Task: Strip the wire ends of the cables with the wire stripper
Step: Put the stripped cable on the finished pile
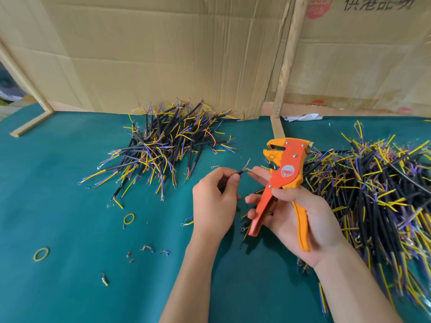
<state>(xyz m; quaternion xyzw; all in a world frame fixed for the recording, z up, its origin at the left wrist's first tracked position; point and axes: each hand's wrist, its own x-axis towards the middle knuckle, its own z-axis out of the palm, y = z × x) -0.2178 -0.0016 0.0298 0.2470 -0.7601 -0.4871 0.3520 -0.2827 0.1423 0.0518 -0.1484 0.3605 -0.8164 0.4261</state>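
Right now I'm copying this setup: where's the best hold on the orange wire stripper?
Probably around the two long handles, as the right hand does, coming from below and behind: they splay toward the person, leaving the head free for the cable pinched in the left hand.

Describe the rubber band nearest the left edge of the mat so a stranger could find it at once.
Start at the green mat and the cable pile against the cardboard wall. Move toward the near left corner, past a first yellow rubber band just below the pile. The wanted rubber band lies alone farther left and nearer the viewer, a flat yellow-green loop with no wire scraps touching it.
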